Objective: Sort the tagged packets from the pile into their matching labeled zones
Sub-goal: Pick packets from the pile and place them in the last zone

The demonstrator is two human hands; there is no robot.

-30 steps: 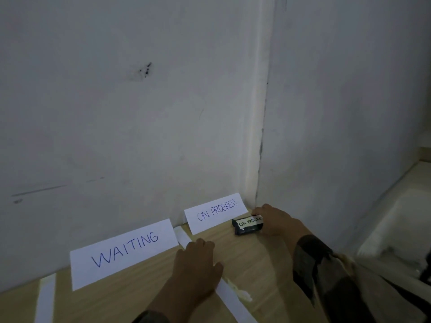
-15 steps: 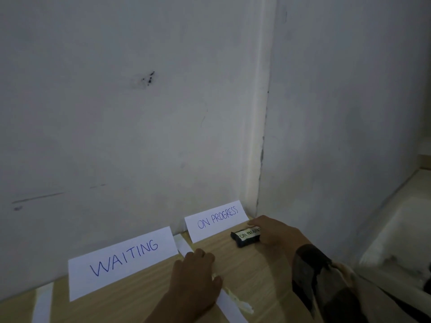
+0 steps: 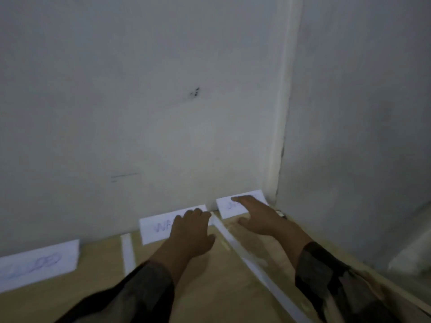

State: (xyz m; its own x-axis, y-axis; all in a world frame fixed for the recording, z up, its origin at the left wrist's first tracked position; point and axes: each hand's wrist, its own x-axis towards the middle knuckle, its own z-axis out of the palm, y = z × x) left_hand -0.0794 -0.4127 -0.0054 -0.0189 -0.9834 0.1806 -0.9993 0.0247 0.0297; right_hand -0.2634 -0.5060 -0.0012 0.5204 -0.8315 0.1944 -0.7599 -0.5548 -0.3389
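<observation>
Both hands are out over the wooden surface (image 3: pixel 210 287) in the lower part of the frame, and the whole picture is smeared with blur. The left hand (image 3: pixel 190 234) sits lower centre, knuckles up and fingers loosely bent. Its grip is released with nothing in it, and its fingertips overlap the lower right corner of the middle label (image 3: pixel 161 226), where only "WA" can be read. The right hand (image 3: pixel 262 219) is just to the right of it, fingers stretched and spread. Its grip is released too, and its fingertips reach across the right label (image 3: pixel 225 206), whose writing is too blurred to read.

A dark sliver (image 3: pixel 281 214) peeks out at the right edge of that hand, close to the corner where the two walls meet. It is too small and blurred to say whether it is a packet.

At lower left leans a third label (image 3: pixel 39 264), its blue lettering unreadable. One white tape strip (image 3: pixel 128 252) lies between it and the middle label. A second, diagonal strip (image 3: pixel 247 255) passes between the two hands toward the bottom edge. Dark patterned sleeves (image 3: pixel 326 276) cover both forearms. A small dark mark (image 3: pixel 194 92) spots the wall (image 3: pixel 116 101) above.
</observation>
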